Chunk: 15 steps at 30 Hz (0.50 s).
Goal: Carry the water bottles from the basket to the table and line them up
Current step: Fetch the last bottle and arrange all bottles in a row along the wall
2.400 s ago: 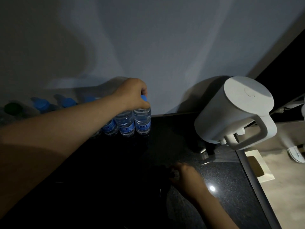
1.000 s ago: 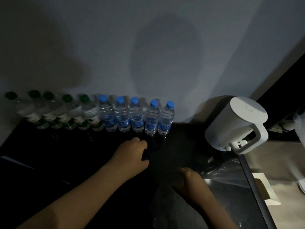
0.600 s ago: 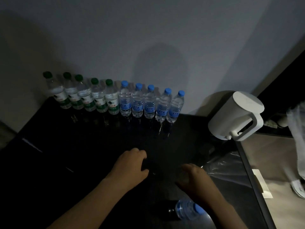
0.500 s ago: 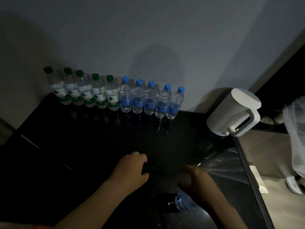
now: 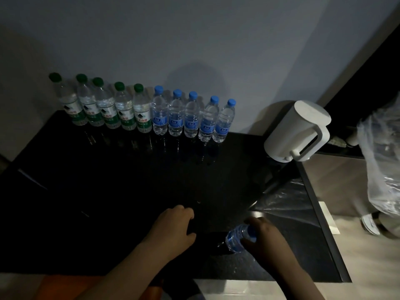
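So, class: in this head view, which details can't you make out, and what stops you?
All in the head view:
- Bottle: one end covered by the right hand, the other lost in shadow.
- Left hand: whether it holds anything is hidden under curled fingers on the dark table.
- Bag: cut off by the right edge, contents blurred.
- Row labels: print too small.

ten upright bottles (image 5: 159,113) line the black table (image 5: 108,191); an eleventh bottle (image 5: 237,238) tilts near front.

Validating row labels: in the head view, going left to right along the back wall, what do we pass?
Five green-capped bottles → five blue-capped bottles → white kettle → clear plastic bag at the right edge.
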Each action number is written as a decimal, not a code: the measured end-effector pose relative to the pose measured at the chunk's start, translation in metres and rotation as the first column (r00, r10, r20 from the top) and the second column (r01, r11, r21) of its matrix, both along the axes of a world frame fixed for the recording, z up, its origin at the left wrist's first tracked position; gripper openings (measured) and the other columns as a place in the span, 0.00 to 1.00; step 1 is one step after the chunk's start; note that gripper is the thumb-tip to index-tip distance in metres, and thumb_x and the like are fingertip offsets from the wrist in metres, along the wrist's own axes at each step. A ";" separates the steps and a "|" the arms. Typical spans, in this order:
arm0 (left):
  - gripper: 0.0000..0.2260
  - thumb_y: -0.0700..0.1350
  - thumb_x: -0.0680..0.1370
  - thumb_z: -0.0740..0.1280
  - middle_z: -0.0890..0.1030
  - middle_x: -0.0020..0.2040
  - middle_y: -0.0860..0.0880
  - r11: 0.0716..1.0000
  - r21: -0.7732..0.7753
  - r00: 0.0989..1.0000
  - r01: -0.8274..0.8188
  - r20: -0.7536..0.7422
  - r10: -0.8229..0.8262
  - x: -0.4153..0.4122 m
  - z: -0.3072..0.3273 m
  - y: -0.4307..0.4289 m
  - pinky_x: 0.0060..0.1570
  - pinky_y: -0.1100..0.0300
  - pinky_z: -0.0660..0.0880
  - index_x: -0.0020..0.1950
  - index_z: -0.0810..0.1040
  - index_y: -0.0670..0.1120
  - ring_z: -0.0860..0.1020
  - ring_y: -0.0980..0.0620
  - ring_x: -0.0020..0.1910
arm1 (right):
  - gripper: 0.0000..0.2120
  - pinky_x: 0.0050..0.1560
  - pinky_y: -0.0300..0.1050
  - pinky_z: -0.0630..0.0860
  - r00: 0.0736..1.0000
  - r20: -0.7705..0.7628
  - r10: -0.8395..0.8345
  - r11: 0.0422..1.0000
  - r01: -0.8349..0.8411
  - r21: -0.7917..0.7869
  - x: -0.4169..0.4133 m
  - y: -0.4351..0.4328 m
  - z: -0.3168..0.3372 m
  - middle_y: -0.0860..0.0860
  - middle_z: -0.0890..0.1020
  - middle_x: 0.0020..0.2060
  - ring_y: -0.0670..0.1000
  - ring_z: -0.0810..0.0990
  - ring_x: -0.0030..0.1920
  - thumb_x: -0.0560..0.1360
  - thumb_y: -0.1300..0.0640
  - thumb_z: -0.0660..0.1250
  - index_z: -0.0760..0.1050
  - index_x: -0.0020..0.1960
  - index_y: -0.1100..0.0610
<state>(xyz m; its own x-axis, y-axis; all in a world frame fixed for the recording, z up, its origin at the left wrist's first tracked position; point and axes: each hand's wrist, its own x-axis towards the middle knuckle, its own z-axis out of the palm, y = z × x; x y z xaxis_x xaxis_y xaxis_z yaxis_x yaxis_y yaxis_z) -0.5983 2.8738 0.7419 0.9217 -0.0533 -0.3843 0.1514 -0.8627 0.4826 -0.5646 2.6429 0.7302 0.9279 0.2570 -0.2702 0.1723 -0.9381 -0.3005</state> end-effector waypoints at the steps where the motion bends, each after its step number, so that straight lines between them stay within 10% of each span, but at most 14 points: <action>1: 0.18 0.52 0.73 0.69 0.73 0.58 0.55 1.000 0.001 1.000 0.000 0.000 0.000 0.000 0.000 -0.001 0.52 0.62 0.75 0.62 0.71 0.56 0.73 0.58 0.54 | 0.21 0.51 0.35 0.74 1.000 0.007 -0.010 1.000 0.010 0.002 0.000 -0.002 -0.002 0.48 0.75 0.58 0.46 0.77 0.54 0.72 0.53 0.70 0.71 0.64 0.49; 15: 0.18 0.51 0.75 0.68 0.72 0.60 0.53 1.000 0.012 1.000 -0.006 -0.002 0.006 0.011 0.007 -0.009 0.56 0.60 0.75 0.64 0.70 0.53 0.73 0.57 0.56 | 0.08 0.40 0.36 0.74 0.994 0.010 -0.108 0.987 0.106 0.125 0.022 -0.014 0.001 0.50 0.78 0.44 0.47 0.76 0.42 0.68 0.59 0.72 0.79 0.47 0.56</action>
